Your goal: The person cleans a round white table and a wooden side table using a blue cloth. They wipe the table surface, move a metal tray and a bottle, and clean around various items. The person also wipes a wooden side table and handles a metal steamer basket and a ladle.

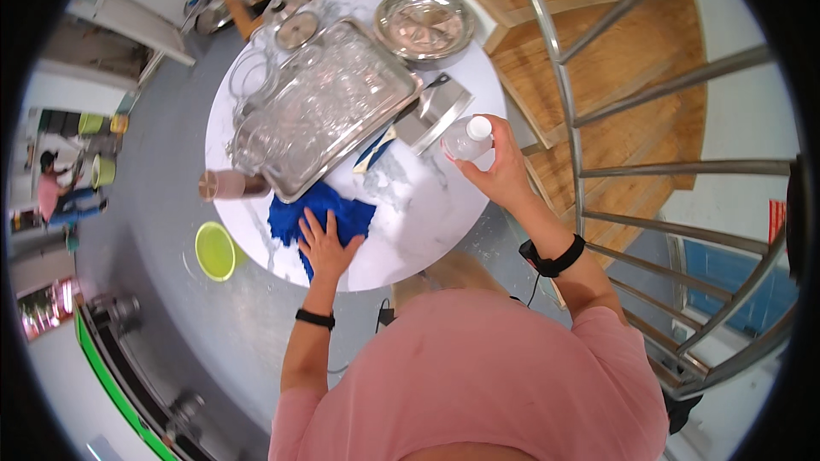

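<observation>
My right hand (505, 169) grips a transparent bottle (458, 144) with a white cap near the right edge of the round marble-patterned table (442, 221). With fingers spread, my left hand (328, 250) lies flat on a crumpled blue cloth (346, 208) at the table's near side. Just beyond the cloth is a metal tray (291, 195) filled with transparent glassware (327, 96). A cleaver (442, 109) with a broad blade rests between tray and bottle. Beside it lies a small blue and cream item (376, 150), whose kind I cannot tell.
A round metal platter (424, 22), a kettle (295, 22) and a brownish cylinder (224, 184) stand around the tray. A green bucket (216, 251) is on the floor at left. Steel railing (573, 141) and wooden stairs (615, 77) border the right. Another person (57, 189) sits far left.
</observation>
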`<action>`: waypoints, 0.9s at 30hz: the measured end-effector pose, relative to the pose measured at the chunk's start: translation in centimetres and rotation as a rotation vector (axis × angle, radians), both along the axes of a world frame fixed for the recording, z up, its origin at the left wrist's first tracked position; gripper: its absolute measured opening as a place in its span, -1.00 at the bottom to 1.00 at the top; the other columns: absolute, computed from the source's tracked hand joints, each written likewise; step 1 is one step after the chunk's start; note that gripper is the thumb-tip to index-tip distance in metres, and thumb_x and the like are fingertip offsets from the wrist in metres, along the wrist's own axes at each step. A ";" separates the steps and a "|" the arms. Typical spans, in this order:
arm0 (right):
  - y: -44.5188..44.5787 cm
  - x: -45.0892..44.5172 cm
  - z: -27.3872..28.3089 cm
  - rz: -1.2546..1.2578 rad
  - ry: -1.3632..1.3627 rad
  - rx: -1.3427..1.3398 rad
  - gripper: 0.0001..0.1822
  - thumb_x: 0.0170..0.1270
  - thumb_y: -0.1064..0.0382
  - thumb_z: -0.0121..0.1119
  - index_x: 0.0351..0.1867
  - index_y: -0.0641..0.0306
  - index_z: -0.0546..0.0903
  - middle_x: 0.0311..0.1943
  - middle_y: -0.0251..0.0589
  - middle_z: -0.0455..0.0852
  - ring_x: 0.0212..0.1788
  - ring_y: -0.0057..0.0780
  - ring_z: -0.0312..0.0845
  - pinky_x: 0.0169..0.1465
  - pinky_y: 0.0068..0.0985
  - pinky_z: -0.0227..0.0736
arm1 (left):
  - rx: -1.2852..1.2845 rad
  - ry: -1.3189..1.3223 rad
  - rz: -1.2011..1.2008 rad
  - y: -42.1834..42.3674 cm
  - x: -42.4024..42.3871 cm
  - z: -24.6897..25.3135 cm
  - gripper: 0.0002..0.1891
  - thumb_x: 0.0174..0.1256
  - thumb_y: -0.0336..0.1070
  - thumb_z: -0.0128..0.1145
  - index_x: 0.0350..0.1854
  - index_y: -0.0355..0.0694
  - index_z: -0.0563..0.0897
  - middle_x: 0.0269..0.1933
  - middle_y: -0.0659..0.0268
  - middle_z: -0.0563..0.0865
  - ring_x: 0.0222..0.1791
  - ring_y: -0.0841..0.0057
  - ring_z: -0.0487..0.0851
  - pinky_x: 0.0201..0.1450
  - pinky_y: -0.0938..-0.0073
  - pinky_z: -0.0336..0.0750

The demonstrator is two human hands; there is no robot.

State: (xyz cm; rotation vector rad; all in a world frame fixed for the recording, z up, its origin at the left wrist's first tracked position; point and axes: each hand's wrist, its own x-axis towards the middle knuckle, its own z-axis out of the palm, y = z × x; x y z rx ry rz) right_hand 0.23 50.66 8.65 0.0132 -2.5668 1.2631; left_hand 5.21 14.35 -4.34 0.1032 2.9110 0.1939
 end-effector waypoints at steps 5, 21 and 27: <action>-5.0 -1.6 -0.7 0.251 -0.012 -0.099 -0.33 0.00 0.28 0.42 0.19 0.19 0.39 0.12 -0.10 0.50 0.13 -0.09 0.52 0.13 -0.32 0.50 | 0.024 0.030 0.230 -2.5 2.7 0.4 -0.01 0.06 0.34 0.28 0.53 -0.03 0.22 0.58 -0.06 -0.02 0.54 -0.13 0.00 0.37 -0.35 0.06; -11.4 0.2 -3.0 0.313 -0.065 -0.022 -0.18 0.03 0.35 0.35 0.40 0.29 0.28 0.33 0.03 0.38 0.34 -0.03 0.31 0.37 -0.25 0.26 | -0.125 -0.008 0.336 -19.5 -4.3 -2.1 -0.18 0.28 0.11 0.11 0.57 0.05 0.12 0.61 0.07 -0.04 0.57 0.01 -0.01 0.47 -0.13 0.00; -13.6 5.9 -4.5 -0.208 0.018 0.010 -0.23 0.04 0.41 0.29 0.36 0.34 0.30 0.23 0.03 0.43 0.28 -0.16 0.36 0.33 -0.32 0.26 | -0.093 0.053 0.034 -26.7 -10.0 -1.8 -0.18 0.26 0.09 0.11 0.56 0.04 0.14 0.60 0.05 -0.03 0.57 -0.02 -0.02 0.46 -0.17 -0.02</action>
